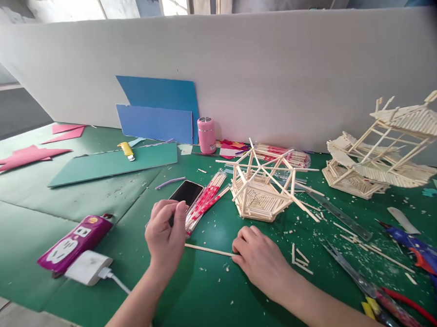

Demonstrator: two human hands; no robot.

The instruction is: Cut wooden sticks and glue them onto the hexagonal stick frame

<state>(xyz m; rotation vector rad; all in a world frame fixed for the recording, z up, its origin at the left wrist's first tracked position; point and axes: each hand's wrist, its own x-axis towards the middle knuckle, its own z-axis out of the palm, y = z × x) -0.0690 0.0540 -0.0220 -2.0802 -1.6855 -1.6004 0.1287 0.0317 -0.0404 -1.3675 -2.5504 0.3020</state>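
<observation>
A thin wooden stick (210, 250) lies low over the green table, between my two hands. The thumb and fingers of my right hand (262, 261) pinch its right end. My left hand (167, 232) is raised beside the stick's other end, fingers curled and thumb against them; whatever they may hold is hidden. Just beyond it are a dark phone (187, 194), partly covered by that hand, and red-and-white packs of sticks (207, 198). Behind my right hand stands an open frame of glued sticks (262, 200) with a hexagonal base and sticks jutting outward.
At right are a tiered stick model (365, 175), a clear ruler (342, 215), scissors (350, 269), a blue glue gun (409, 241) and stick scraps. At left lie a purple pouch (76, 241), a white charger (90, 268) and a yellow cutter (126, 150). A pink bottle (206, 135) stands behind.
</observation>
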